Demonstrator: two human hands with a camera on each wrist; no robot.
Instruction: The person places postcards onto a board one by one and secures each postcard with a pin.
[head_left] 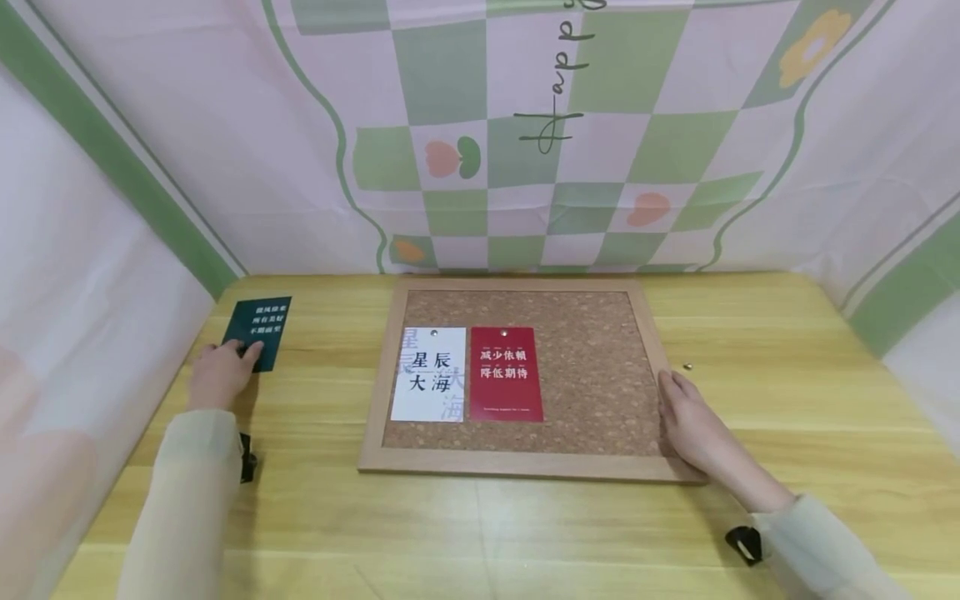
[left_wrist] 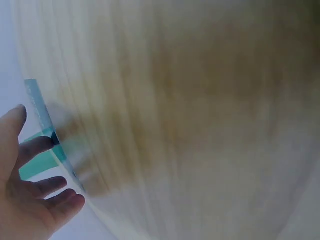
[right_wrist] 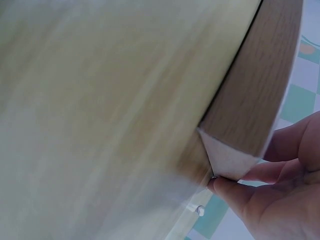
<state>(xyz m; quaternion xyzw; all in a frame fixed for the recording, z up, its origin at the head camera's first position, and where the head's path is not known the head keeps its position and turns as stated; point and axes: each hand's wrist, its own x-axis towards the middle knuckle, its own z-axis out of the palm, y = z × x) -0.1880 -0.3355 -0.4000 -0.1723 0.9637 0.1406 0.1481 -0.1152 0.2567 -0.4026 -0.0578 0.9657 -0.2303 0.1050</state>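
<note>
At nine o'clock from the light-wood-framed cork board [head_left: 592, 375], my left hand [head_left: 220, 375], fingers loosely spread, touches a white-lettered dark green rectangular card [head_left: 258, 317], lying on the yellow wood-grain bench [head_left: 315, 517] at that hand's one o'clock. The board bears a white card [head_left: 427, 402], then a red card [head_left: 505, 396], both pinned at twelve. Just past the board's three o'clock, my right hand [head_left: 697, 425] pinches its frame; near that hand's twelve I see a silvery pin [head_left: 688, 367].

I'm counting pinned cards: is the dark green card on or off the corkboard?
Off: the dark green card lies left of the corkboard, the left hand touching it.
</note>
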